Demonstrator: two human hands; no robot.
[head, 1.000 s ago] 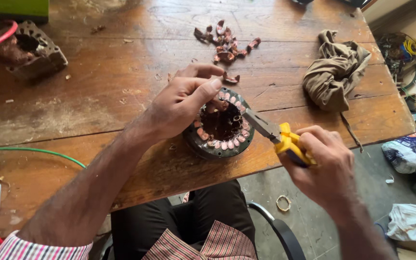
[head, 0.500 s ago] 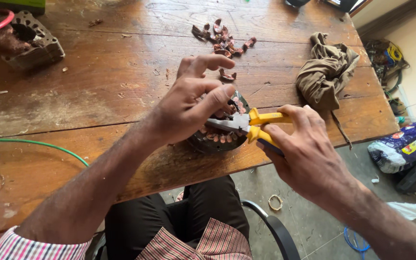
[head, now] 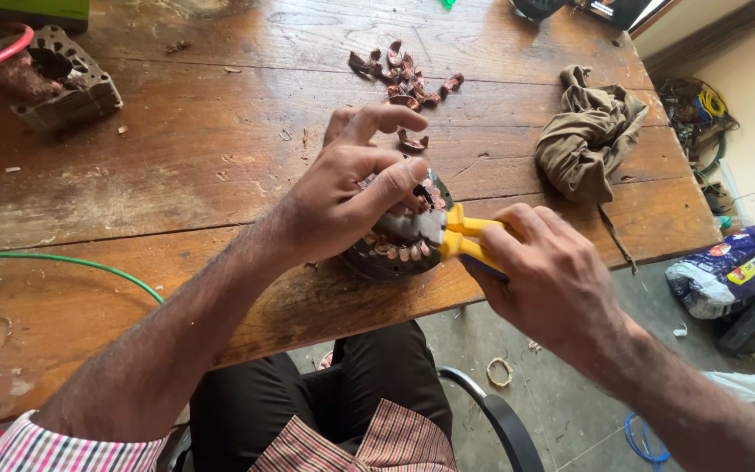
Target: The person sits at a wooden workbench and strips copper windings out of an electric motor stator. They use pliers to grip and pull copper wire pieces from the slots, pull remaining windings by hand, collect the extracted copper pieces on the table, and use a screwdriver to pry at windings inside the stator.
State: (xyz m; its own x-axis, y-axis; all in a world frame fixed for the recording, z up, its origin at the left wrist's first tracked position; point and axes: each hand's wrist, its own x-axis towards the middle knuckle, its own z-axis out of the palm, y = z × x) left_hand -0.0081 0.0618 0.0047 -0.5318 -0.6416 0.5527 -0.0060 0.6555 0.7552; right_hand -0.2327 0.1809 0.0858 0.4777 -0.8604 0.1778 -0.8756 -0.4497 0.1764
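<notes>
The motor stator (head: 395,249) is sat just below centre frame, near the front edge of the wooden table (head: 176,183), and it's clamped down under the left hand (head: 351,197), fingers wrapped over the top. The yellow-handled pliers (head: 447,236) are gripped tight in the right hand (head: 543,280), nose pushed into the copper windings. Probably best done with the stator pinned flat and short pulls taken. Cut copper bits (head: 404,79) are piled upper centre, a brown rag (head: 592,140) to the right, another stator (head: 54,79) upper left, green wire (head: 63,262) at left

Worn wooden table (head: 176,175), grey concrete floor (head: 570,411), cream wall (head: 753,52), daylight
</notes>
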